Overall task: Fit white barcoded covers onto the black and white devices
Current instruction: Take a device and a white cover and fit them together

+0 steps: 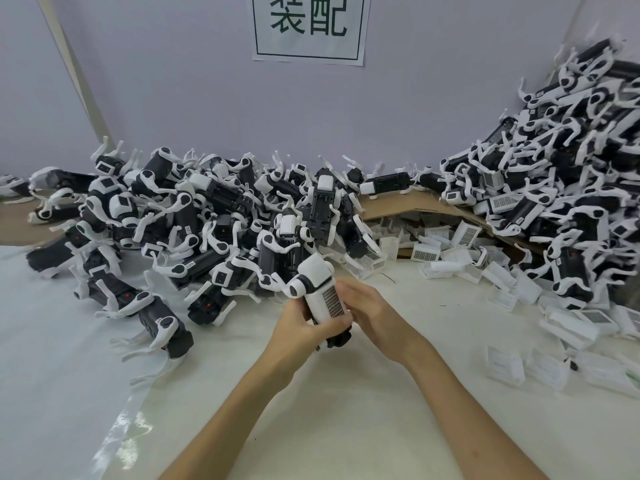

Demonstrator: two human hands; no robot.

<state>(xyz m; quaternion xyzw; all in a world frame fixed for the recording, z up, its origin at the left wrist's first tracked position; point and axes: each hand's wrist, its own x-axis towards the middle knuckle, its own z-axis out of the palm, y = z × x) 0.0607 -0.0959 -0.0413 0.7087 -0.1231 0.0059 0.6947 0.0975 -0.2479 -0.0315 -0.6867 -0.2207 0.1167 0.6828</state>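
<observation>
Both bare forearms reach in over the pale sheet-covered worktop (311,427). Left hand (298,323) clasps the black and white legged plastic device (317,289) from below; right hand (367,310) closes its grip on the white barcoded cover (329,303), which lies along the body (seating not visible). Best press evenly along both edges, keeping legs clear, supporting underneath.

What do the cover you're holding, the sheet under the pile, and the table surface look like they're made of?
Cover: likely matte white moulded plastic, with a printed barcode patch. Sheet: brown cardboard, edge bent and lifted. Table surface: whitish covering, possibly foam or film; glossy wrinkles at left.
</observation>
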